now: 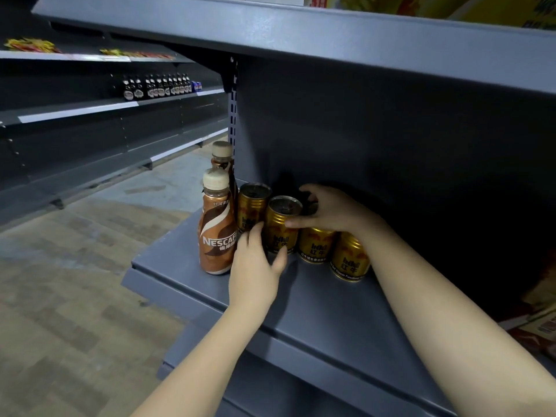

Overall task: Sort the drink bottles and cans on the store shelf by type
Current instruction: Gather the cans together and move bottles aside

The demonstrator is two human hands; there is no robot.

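Observation:
On the grey shelf board [325,308] stand two brown Nescafe bottles, one in front [217,227] and one behind it [222,158], at the left end. To their right stand several gold Red Bull cans: a back can [252,206], a front can [281,225], and two more [316,245] [350,261] further right. My left hand [255,266] cups the front can's lower left side, fingers apart. My right hand [328,210] reaches over the cans, thumb on the front can's right shoulder, fingers curled round a dark can top behind it. The can under the palm is mostly hidden.
An upper shelf board [301,34] overhangs close above. Across the aisle, dark shelving holds a row of dark bottles [156,85] and snack packets [30,45]. Boxed goods [538,323] sit low at the right. The tiled floor [75,266] lies to the left.

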